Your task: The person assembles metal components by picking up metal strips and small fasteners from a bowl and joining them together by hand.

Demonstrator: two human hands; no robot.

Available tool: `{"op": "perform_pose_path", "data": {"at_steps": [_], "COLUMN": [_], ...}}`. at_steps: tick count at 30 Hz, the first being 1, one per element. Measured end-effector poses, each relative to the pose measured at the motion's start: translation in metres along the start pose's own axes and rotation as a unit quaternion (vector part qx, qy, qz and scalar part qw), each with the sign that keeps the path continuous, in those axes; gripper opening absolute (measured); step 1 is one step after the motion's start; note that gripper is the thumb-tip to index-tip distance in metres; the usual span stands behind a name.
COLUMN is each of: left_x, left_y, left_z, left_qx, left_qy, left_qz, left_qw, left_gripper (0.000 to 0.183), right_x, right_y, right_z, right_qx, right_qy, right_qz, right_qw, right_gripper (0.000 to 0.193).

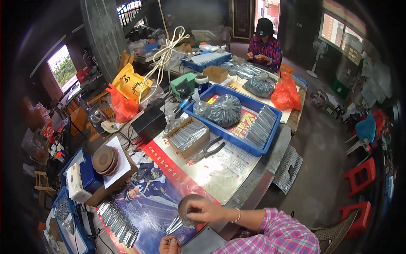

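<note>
At the near edge of the table my right hand [205, 211] reaches in from the right, fingers curled and pinched over a brown round disc [185, 205]. What lies in its fingertips is hidden. Lower down, my left hand [170, 245] is closed in a pinch on something too small to make out. A few thin metal rods [174, 225] lie between the two hands. Beside them is a grey metal plate [204, 243]. Further left, a large row of similar silver rods [119, 222] rests on the printed table cover [148, 211].
Beyond my hands are pliers [211, 150], a cardboard box of rods [188, 136] and a blue tray [265, 149] holding bags and rods. A stack of brown discs [105, 160] sits left. Across the table, a person [265, 46] works. Red stools [359, 175] stand right.
</note>
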State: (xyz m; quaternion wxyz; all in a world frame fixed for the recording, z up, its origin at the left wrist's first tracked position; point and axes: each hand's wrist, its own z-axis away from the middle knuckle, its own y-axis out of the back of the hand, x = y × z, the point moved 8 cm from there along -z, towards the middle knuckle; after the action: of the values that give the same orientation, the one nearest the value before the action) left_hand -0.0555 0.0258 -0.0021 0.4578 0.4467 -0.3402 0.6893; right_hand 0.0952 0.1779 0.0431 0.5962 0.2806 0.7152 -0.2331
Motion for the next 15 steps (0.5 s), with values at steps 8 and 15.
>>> {"op": "perform_pose_path", "data": {"at_steps": [8, 15], "left_x": [-0.004, -0.028], "left_y": [0.05, 0.06], "left_z": [0.032, 0.033], "left_qx": [0.15, 0.216], "left_qy": [-0.058, -0.069], "left_qz": [-0.31, -0.38], "left_qw": [0.937, 0.897], "left_gripper": [0.03, 0.026], "right_x": [0.024, 0.051], "right_y": [0.078, 0.103], "right_z": [-0.04, -0.035], "right_qx": [0.069, 0.158], "right_qy": [0.011, -0.046], "right_qz": [-0.011, -0.138], "right_qw": [0.997, 0.977], "right_gripper": [0.01, 0.007]}}
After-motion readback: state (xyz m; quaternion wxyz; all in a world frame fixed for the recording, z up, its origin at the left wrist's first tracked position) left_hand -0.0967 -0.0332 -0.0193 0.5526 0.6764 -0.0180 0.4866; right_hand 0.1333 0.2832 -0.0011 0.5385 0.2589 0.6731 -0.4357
